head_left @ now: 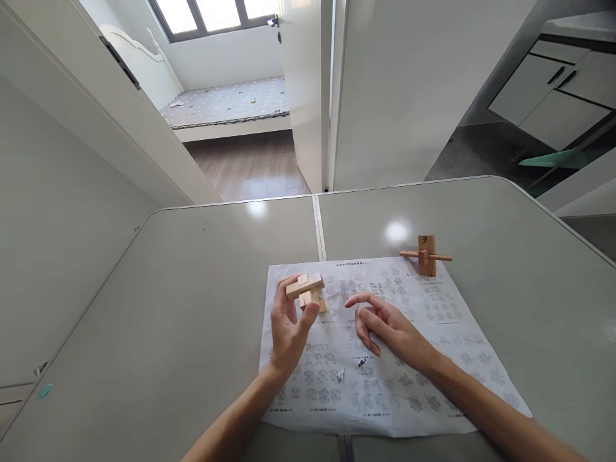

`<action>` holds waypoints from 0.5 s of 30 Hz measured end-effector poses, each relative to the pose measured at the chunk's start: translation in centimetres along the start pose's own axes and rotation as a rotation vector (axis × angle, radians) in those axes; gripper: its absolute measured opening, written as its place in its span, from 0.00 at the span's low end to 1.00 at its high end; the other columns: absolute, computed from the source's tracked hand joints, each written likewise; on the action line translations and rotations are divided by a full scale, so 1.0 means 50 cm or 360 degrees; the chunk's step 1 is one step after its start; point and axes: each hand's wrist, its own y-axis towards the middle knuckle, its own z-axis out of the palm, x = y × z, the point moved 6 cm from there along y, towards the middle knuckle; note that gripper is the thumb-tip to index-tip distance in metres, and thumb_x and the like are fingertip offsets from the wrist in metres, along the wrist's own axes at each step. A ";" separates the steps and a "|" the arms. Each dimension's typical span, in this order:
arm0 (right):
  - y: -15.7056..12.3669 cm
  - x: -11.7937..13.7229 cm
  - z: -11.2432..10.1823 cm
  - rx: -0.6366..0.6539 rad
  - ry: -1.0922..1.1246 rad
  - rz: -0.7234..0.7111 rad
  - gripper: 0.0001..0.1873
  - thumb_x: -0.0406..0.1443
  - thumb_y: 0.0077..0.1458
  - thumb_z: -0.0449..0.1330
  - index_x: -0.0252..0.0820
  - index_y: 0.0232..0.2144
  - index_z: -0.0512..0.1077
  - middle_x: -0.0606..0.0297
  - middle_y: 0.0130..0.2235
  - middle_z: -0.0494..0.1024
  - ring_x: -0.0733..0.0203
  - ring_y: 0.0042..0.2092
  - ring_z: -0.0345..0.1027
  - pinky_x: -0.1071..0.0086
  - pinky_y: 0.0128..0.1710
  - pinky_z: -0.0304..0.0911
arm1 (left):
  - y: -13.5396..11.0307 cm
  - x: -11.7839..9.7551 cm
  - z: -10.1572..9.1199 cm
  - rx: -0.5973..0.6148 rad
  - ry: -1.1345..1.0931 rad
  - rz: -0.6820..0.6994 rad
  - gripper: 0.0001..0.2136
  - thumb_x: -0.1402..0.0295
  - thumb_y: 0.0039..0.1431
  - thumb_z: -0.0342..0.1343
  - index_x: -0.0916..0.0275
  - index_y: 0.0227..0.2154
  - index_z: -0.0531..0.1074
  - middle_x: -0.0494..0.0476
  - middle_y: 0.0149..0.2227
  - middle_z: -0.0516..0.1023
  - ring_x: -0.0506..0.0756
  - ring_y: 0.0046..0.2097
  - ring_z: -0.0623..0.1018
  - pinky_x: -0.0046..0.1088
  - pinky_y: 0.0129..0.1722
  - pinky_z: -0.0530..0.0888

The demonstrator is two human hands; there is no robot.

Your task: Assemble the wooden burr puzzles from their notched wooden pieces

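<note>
My left hand [287, 330] holds a pale wooden interlocking block puzzle [307, 292] by its fingertips, lifted a little above a printed paper sheet [409, 378]. My right hand [385, 327] hovers to the right of the puzzle with loosely spread, slightly curled fingers and nothing in them. A second, darker wooden puzzle [426, 255], with a thin stick through an upright block, stands at the sheet's far right corner.
The sheet lies on a grey table [168, 321] made of two panels with a seam down the middle. Two tiny objects [360, 363] lie on the paper near my right wrist. Beyond the table are white walls, an open doorway and cabinets [563, 90] at right.
</note>
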 end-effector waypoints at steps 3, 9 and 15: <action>-0.004 0.005 0.005 -0.0009 -0.0096 -0.0076 0.20 0.52 0.72 0.54 0.42 0.48 0.68 0.75 0.21 0.66 0.66 0.22 0.56 0.69 0.26 0.60 | 0.009 0.009 -0.003 -0.0047 -0.0019 -0.0081 0.27 0.46 0.60 0.65 0.59 0.53 0.73 0.63 0.59 0.71 0.64 0.62 0.73 0.41 0.63 0.70; -0.011 0.016 -0.006 -0.0316 -0.0658 -0.0286 0.13 0.47 0.71 0.56 0.46 0.46 0.71 0.68 0.29 0.70 0.61 0.29 0.64 0.66 0.29 0.64 | 0.001 0.035 0.022 0.0210 -0.0267 -0.0302 0.24 0.49 0.62 0.64 0.58 0.54 0.72 0.61 0.56 0.75 0.61 0.53 0.81 0.41 0.55 0.78; -0.016 0.033 -0.010 -0.0479 -0.1322 -0.0665 0.20 0.38 0.67 0.61 0.50 0.59 0.68 0.52 0.55 0.68 0.46 0.53 0.69 0.52 0.51 0.72 | -0.010 0.029 0.045 0.0438 -0.0300 -0.0356 0.27 0.48 0.59 0.67 0.60 0.53 0.71 0.61 0.50 0.80 0.60 0.48 0.82 0.39 0.50 0.81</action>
